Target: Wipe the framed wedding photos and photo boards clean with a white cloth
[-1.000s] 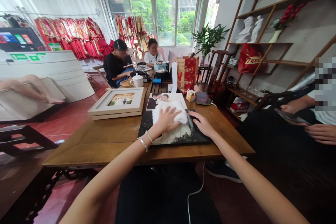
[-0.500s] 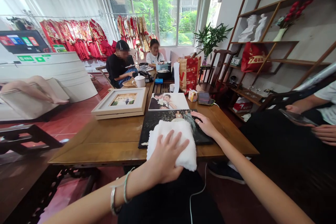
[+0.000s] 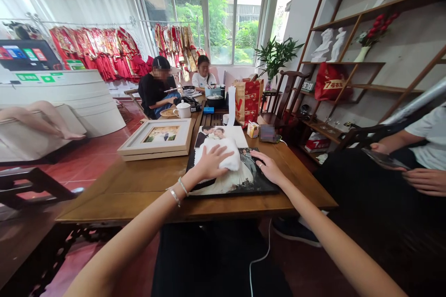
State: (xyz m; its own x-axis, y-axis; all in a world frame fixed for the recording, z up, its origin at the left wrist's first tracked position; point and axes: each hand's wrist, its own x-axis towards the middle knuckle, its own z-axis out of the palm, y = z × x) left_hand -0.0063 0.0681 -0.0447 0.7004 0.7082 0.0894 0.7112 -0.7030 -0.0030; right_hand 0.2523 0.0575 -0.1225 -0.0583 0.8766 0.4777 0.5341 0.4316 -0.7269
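My left hand lies flat with its fingers spread on a folded white towel. The towel rests on the upper left part of a dark photo panel, which shows a couple and a pale wedding gown. At the panel's right side, my right hand touches the surface with its fingers stretched out. Just behind lies a second, lighter wedding photo, partly covered by the towel. Left of both panels is a pale framed picture, seemingly stacked on another frame.
On the wooden table stand a white lidded cup, a small box, a phone and a paper bag. Two people sit at the far end. Another person holding a phone sits at right.
My left hand has pushed the towel forward, from the panel's near edge to its far left part, uncovering the gown. The right hand stays at the panel's right side.
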